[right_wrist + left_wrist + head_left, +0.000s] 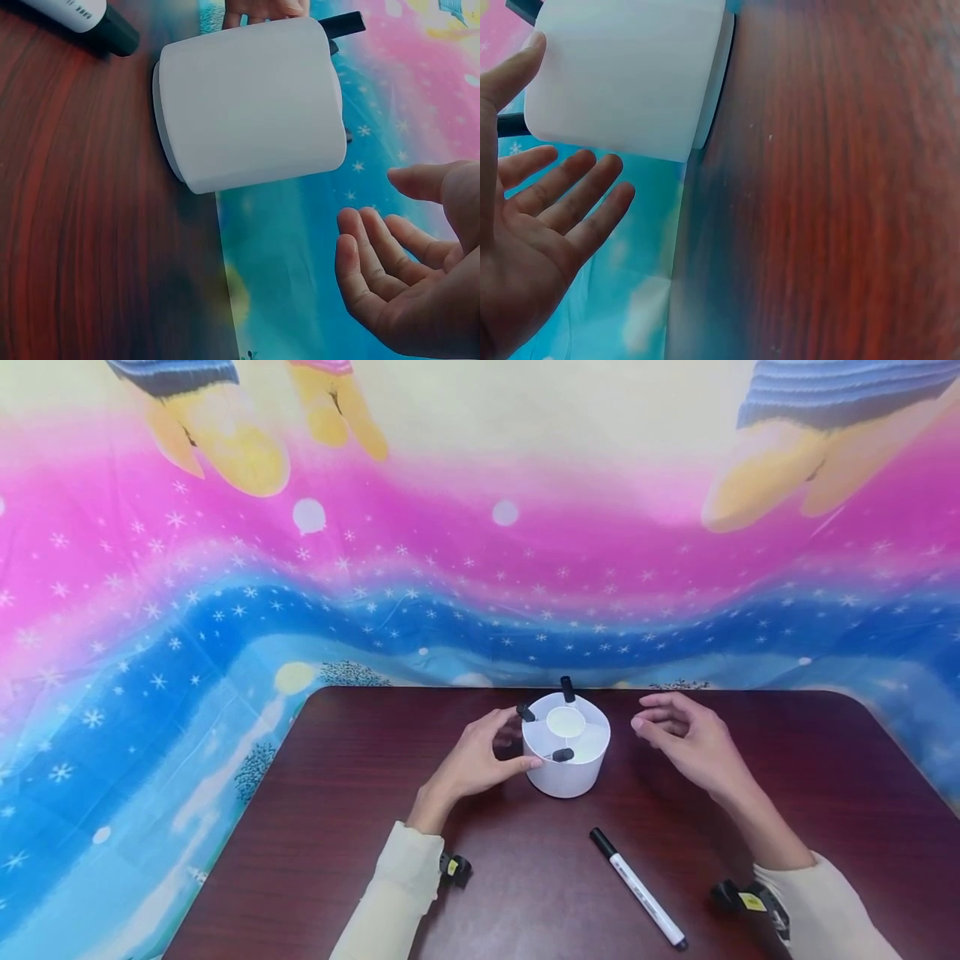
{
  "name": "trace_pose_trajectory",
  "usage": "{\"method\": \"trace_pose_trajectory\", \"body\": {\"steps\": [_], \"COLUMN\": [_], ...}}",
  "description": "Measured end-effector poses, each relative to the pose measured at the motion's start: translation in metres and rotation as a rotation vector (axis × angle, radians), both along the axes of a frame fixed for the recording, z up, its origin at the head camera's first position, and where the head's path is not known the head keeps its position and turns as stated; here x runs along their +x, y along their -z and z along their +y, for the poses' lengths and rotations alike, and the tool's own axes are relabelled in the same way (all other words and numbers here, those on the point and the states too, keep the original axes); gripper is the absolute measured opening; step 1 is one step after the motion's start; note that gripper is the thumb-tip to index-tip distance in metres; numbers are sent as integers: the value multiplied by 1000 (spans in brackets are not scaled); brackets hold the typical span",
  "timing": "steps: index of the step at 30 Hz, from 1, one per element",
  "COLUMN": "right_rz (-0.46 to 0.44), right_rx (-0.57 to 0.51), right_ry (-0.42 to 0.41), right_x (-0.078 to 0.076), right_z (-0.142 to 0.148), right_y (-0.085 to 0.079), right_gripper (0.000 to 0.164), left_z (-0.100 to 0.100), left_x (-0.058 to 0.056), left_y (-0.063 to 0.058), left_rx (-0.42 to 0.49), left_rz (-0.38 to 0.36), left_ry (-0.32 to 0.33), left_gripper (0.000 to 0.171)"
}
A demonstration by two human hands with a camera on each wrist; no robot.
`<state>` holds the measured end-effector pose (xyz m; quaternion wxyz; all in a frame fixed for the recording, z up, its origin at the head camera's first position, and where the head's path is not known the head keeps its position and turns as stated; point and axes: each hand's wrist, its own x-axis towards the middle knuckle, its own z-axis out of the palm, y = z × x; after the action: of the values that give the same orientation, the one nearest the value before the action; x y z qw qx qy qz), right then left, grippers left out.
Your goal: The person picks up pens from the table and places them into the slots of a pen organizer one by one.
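Observation:
A white round pen holder [566,779] with divided compartments stands upright on the table. Three black-ended pens stick up at its rim, one of them a black cap [567,688] at the back. At the holder's left side is my left hand [474,758], thumb tip against the wall near the rim. In the left wrist view its fingers [592,199] are spread and loosely straight, apart from the holder. My right hand [693,739] hovers right of the holder, holding nothing, its fingers [375,266] relaxed. A white marker [639,889] with a black cap lies in front of the holder.
The dark red wooden table [300,860] has its far edge just behind the holder. Beyond it hangs a colourful cloth [450,552] with snowflakes. Each wrist carries a small black camera, as on the left sleeve [408,860].

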<state>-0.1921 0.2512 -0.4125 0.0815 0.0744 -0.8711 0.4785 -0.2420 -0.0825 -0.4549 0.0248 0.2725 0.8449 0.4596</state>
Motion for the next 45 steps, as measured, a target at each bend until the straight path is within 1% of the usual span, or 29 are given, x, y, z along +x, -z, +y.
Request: {"method": "trace_pose_trajectory", "body": {"steps": [2, 9, 14, 19, 25, 31, 35, 39, 45], "right_rz": [1, -2, -19, -33, -71, -76, -117, -161, -247], "right_rx": [7, 31, 50, 90, 131, 159, 144, 105, 66], "right_ry": [1, -1, -9, -21, -35, -55, -105, -157, -192], "right_x": [1, 8, 14, 23, 34, 43, 53, 60, 66], "right_z": [2, 5, 5, 7, 8, 8, 6, 4, 4], "right_y": [1, 2, 2, 3, 10, 21, 27, 32, 35], "right_gripper": [42, 40, 39, 40, 39, 37, 37, 38, 41], "left_z": [0, 0, 0, 1, 2, 2, 2, 2, 3], "left_x": [0, 1, 0, 1, 2, 3, 3, 2, 3], "left_y": [1, 1, 2, 1, 0, 0, 0, 0, 0], "left_rx": [4, -23, -15, -35, -70, -82, -78, -76, -79], "left_rz": [-4, 12, 11, 12, 19, 21, 16, 17, 17], "left_ry": [7, -12, -2, -13, -28, -36, -30, -23, -18], "left_gripper": [76, 86, 84, 85, 86, 86, 85, 84, 83]}}
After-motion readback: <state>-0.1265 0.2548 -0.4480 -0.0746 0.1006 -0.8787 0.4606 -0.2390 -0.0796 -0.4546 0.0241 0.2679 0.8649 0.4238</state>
